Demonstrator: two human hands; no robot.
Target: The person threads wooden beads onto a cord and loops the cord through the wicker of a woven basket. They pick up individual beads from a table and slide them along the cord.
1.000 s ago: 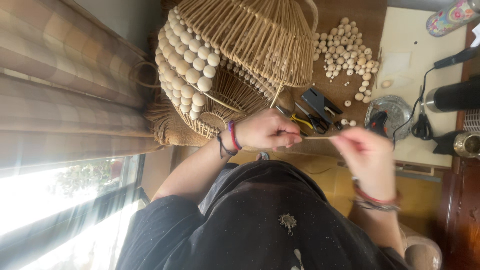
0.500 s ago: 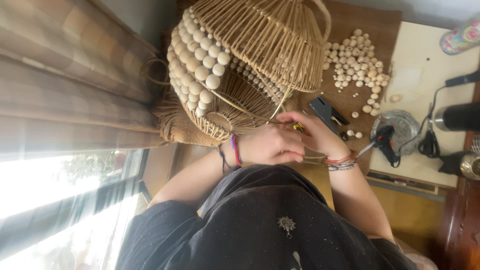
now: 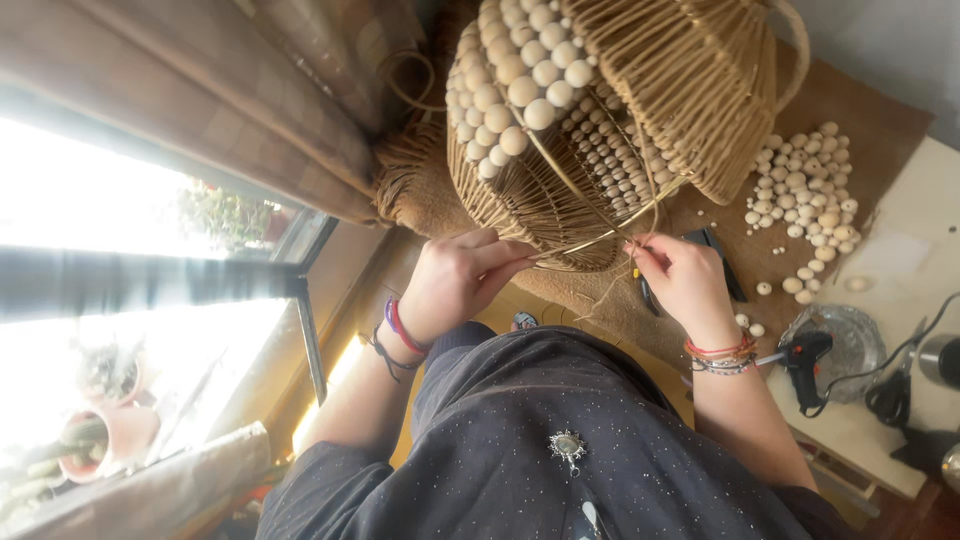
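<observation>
- The large domed basket frame of woven tan cane, banded with rows of pale wooden beads (image 3: 600, 110), lies tilted on its side on the brown cloth-covered desk (image 3: 860, 120), its open rim turned toward the person.
- The left hand (image 3: 455, 280) rests against the lower rim of the frame; its grip is narrow, thumb and fingers pinched on a thin cane strand (image 3: 575, 245) that runs along the rim.
- The right hand (image 3: 685, 280) sits just beside the rim on the other side, its grip closed around the far end of the same strand, where loose fibres hang down.
- Both wrists wear coloured thread bracelets.
- A scatter of loose pale wooden beads (image 3: 810, 200) lies on the cloth to the right of the frame, apart from both hands.
- A dark flat tool (image 3: 722, 262) lies on the cloth just past the right hand.
- A black glue gun (image 3: 805, 360) rests near the right forearm, beside a round glass dish (image 3: 850, 335), on the pale part of the desk.
- A bright window with brown curtains (image 3: 200, 130) fills the left side.
</observation>
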